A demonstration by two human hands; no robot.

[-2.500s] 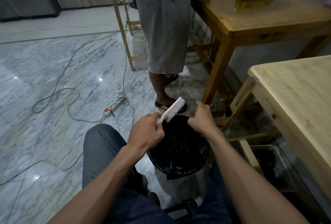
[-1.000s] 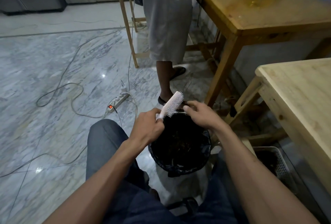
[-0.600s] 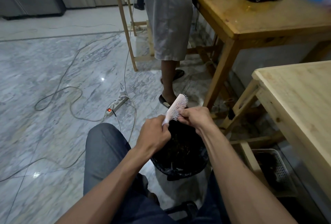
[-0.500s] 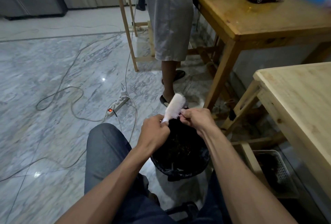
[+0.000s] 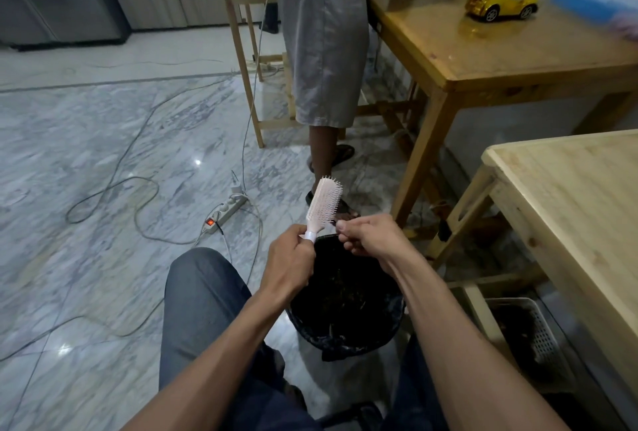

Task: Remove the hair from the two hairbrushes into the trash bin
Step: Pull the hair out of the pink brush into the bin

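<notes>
I am sitting with the trash bin point(image 5: 347, 306) on the floor between my knees. My left hand point(image 5: 291, 263) is wrapped tight around the handle of a pale pink hairbrush point(image 5: 324, 204). The brush sticks up and away from me, over the far edge of the bin, with its bristles turned toward my right side.

My right hand point(image 5: 367, 235) sits just beside the bottom of the bristles. Its fingertips point(image 5: 341, 225) are pinched together, as if they hold a bit of hair. The hair is too thin and dark for me to see, so I cannot be sure.

The bristles look mostly clean to me, so I think this brush is nearly done. There is dark stuff lying in the bin, but I cannot tell if it is hair.

I only see one brush. The second one is not in sight, so I cannot say if it is clean yet. I think that part may be left to do.
</notes>
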